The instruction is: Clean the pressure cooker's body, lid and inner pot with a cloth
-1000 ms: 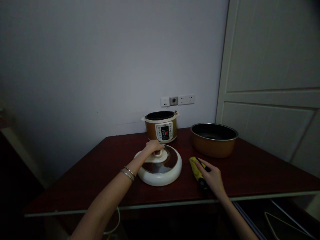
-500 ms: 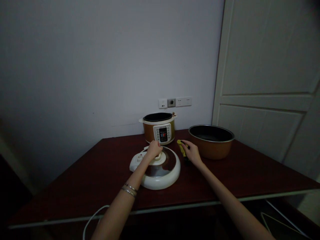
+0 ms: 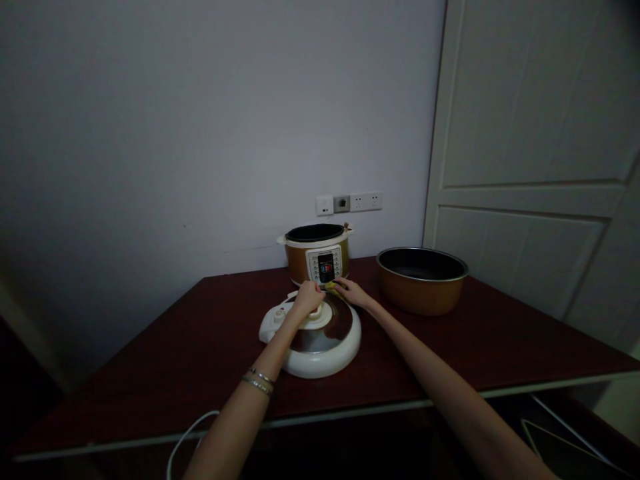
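A round white cooker lid (image 3: 320,343) with a shiny metal top lies on the dark red table (image 3: 200,333). My left hand (image 3: 307,298) is closed over the lid's central handle. My right hand (image 3: 351,292) rests on the far edge of the lid and holds a yellow cloth (image 3: 330,287), only a corner of which shows. Just behind the hands stands the brown and white electric cooker base (image 3: 317,253), lidless, its control panel facing me.
A wide brown inner pot (image 3: 423,279) sits to the right on the table. Wall sockets (image 3: 349,202) are above the cooker. A white door (image 3: 540,153) is at the right. A white cord (image 3: 187,437) hangs below the table's front edge.
My right hand carried the yellow cloth from the table near the front, past the brown pot, onto the far edge of the lid. My left hand stayed on the lid's handle.
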Demonstrator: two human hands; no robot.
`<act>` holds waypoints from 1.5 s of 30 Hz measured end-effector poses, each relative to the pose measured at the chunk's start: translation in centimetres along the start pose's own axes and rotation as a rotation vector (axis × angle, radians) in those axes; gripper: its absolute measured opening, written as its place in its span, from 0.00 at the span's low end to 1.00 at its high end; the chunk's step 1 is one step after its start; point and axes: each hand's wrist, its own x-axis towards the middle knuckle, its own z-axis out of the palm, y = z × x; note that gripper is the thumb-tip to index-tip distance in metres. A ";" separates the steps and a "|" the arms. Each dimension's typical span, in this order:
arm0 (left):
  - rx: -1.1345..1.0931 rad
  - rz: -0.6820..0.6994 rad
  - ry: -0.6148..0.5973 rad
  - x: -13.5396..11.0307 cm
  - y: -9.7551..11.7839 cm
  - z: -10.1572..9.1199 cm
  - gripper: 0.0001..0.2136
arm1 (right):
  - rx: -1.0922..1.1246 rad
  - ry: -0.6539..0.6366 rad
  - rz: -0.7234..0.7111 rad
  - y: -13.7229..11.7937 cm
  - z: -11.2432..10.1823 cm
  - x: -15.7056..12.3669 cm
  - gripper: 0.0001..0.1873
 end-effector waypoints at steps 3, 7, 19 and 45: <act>-0.016 -0.026 -0.001 0.0 0.1 0.0 0.06 | -0.033 -0.008 0.041 -0.2 -0.1 -0.5 0.15; -0.039 -0.061 -0.002 0.0 0.2 -0.1 0.06 | -0.109 0.029 0.107 -1.2 -0.6 -2.4 0.15; -0.063 -0.087 -0.018 0.1 0.3 -0.1 0.05 | -0.436 0.069 -0.044 -10.2 -0.3 -13.6 0.20; -0.134 -0.073 0.034 0.1 -0.4 0.6 0.04 | -0.114 0.067 0.149 -2.9 0.4 -2.3 0.16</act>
